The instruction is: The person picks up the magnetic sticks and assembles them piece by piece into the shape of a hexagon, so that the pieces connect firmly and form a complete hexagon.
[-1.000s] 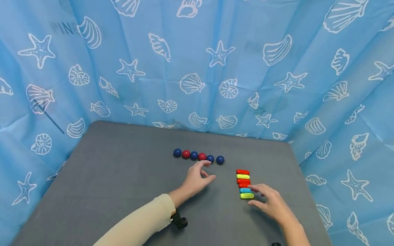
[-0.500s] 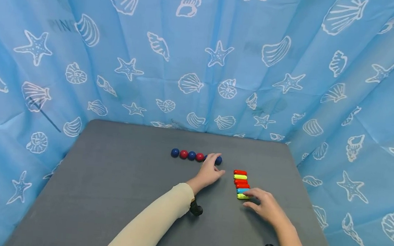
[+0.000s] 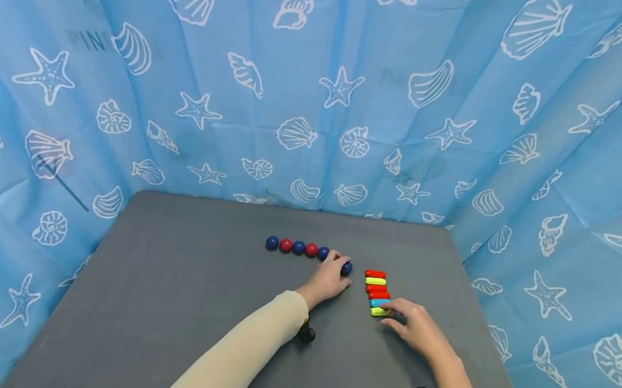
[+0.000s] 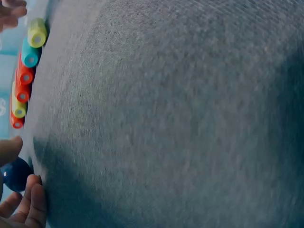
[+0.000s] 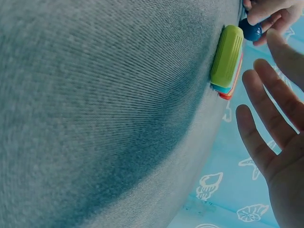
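Note:
In the head view my left hand [image 3: 327, 279] holds a dark blue ball [image 3: 346, 268] between thumb and fingers, just in front of the right end of a row of balls. The left wrist view shows the same blue ball [image 4: 17, 174] between thumb and fingertips. The row alternates blue and red, with a red ball [image 3: 311, 251] beside the blue ball [image 3: 323, 253] partly behind my hand. My right hand [image 3: 415, 327] hovers with relaxed, spread fingers at the yellow-green ribbed cylinder [image 3: 378, 312], the nearest of a stacked line of coloured cylinders. It holds nothing.
The line of cylinders runs away from me, with a blue cylinder [image 3: 379, 303], red ones [image 3: 376, 289] and another yellow one [image 3: 375, 281]. Everything lies on a grey table [image 3: 170, 305]. A blue shell-print curtain [image 3: 297, 95] hangs behind and at both sides.
My left hand has moved right along the row and taken hold of the end blue ball, which has shifted toward me. My right hand has stayed almost still beside the cylinders.

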A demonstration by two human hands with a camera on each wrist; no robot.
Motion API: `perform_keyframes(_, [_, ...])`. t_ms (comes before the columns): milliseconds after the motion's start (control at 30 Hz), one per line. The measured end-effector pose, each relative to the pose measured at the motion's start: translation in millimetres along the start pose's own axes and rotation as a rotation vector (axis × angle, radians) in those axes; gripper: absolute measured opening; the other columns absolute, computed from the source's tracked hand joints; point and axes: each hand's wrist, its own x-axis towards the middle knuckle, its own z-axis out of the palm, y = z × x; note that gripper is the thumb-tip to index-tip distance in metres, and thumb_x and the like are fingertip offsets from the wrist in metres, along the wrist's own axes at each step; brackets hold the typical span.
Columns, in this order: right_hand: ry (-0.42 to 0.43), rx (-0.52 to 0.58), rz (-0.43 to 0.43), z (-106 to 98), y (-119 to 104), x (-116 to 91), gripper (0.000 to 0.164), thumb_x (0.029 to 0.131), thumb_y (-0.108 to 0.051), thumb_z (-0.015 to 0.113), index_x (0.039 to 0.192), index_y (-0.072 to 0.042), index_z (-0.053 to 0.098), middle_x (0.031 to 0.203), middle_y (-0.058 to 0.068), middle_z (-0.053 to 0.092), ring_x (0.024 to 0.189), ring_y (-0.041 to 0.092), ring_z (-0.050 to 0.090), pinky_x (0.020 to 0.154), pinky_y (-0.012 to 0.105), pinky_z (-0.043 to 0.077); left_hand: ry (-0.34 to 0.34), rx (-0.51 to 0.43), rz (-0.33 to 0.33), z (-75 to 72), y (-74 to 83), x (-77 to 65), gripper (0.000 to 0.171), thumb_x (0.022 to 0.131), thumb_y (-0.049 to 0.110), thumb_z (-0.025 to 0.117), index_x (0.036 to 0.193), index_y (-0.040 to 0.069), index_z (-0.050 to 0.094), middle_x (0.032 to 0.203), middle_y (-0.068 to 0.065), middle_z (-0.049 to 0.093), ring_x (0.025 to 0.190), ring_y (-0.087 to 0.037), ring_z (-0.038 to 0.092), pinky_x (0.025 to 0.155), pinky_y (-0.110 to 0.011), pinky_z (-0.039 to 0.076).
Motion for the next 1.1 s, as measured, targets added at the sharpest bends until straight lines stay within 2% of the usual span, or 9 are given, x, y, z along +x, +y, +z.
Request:
perform_keyframes(167, [-0.011,-0.040,0.025,4,0,2,0.034,0.077,-0.006,0.084,0.110,-0.007,0.074,0.105,0.004,0.073,0.092,0.023,0.069,0.081,0.040,0.056,-0.010,0.005,-0.008,-0.1,-3.8,-6.4,0.033,0.093,0.026,0.074,0.124,0.019,0.064,0.122,-0.002,0.062,0.108,-0.018,0.061,0.100,-0.037,0.050])
perform_keyframes(267, [-0.026,-0.078,0.049,6,1,5,0.035,0.078,-0.009,0.085,0.111,-0.009,0.075,0.109,0.004,0.073,0.099,0.025,0.069,0.086,0.043,0.055,0.003,-0.041,-0.029,-1.1,-7.7,-11.1,0.036,0.094,0.027,0.073,0.127,0.017,0.063,0.123,-0.002,0.063,0.111,-0.018,0.062,0.101,-0.037,0.050])
perform_keyframes(433, [-0.012,-0.127,0.029,8,3,7,0.035,0.075,-0.011,0.087,0.108,-0.010,0.075,0.107,0.003,0.073,0.098,0.023,0.066,0.086,0.045,0.054,0.077,-0.124,-0.002,-7.8,-19.6,-23.0,0.036,0.095,0.029,0.072,0.127,0.013,0.066,0.123,-0.006,0.064,0.119,-0.023,0.062,0.102,-0.042,0.049])
perform_keyframes(533, [-0.006,-0.137,0.019,9,3,7,0.032,0.074,-0.012,0.088,0.104,-0.011,0.076,0.104,0.002,0.072,0.095,0.021,0.065,0.084,0.044,0.054,0.124,-0.175,0.027,-15.8,-28.8,-34.1,0.032,0.093,0.028,0.074,0.120,0.010,0.069,0.115,-0.005,0.065,0.109,-0.020,0.063,0.096,-0.040,0.052])
perform_keyframes(633, [-0.005,-0.143,0.032,10,3,5,0.030,0.075,-0.011,0.087,0.102,-0.011,0.076,0.104,0.002,0.072,0.095,0.022,0.065,0.084,0.044,0.054,0.143,-0.241,0.038,-25.2,-39.6,-45.9,0.032,0.092,0.027,0.075,0.117,0.009,0.070,0.108,-0.004,0.065,0.091,-0.015,0.062,0.082,-0.033,0.053])
perform_keyframes(733, [0.021,-0.176,0.033,10,2,5,0.030,0.074,-0.010,0.088,0.101,-0.011,0.076,0.103,0.003,0.072,0.094,0.023,0.066,0.084,0.045,0.055,0.167,-0.307,0.034,-34.4,-54.8,-57.0,0.032,0.091,0.026,0.076,0.116,0.008,0.071,0.099,-0.003,0.062,0.075,-0.010,0.055,0.067,-0.026,0.048])
perform_keyframes(800, [0.042,-0.201,0.029,9,2,6,0.030,0.072,-0.009,0.089,0.100,-0.011,0.076,0.102,0.004,0.072,0.093,0.023,0.065,0.083,0.044,0.055,0.189,-0.333,0.029,-40.9,-67.3,-64.9,0.031,0.091,0.027,0.077,0.116,0.008,0.071,0.094,-0.002,0.060,0.069,-0.009,0.051,0.063,-0.023,0.044])
perform_keyframes(933, [0.038,-0.229,0.024,10,0,10,0.029,0.072,-0.009,0.089,0.098,-0.010,0.076,0.099,0.004,0.071,0.091,0.022,0.064,0.083,0.043,0.055,0.228,-0.323,0.025,-54.3,-92.3,-85.2,0.030,0.090,0.029,0.078,0.114,0.012,0.072,0.090,0.001,0.060,0.074,-0.010,0.052,0.067,-0.025,0.044])
perform_keyframes(1100, [0.003,-0.215,0.060,10,0,10,0.032,0.075,-0.009,0.087,0.105,-0.008,0.076,0.104,0.007,0.071,0.097,0.025,0.065,0.087,0.046,0.054,0.220,-0.285,0.022,-64.5,-109.9,-115.9,0.031,0.088,0.032,0.079,0.115,0.017,0.074,0.105,0.002,0.068,0.093,-0.013,0.057,0.082,-0.035,0.049])
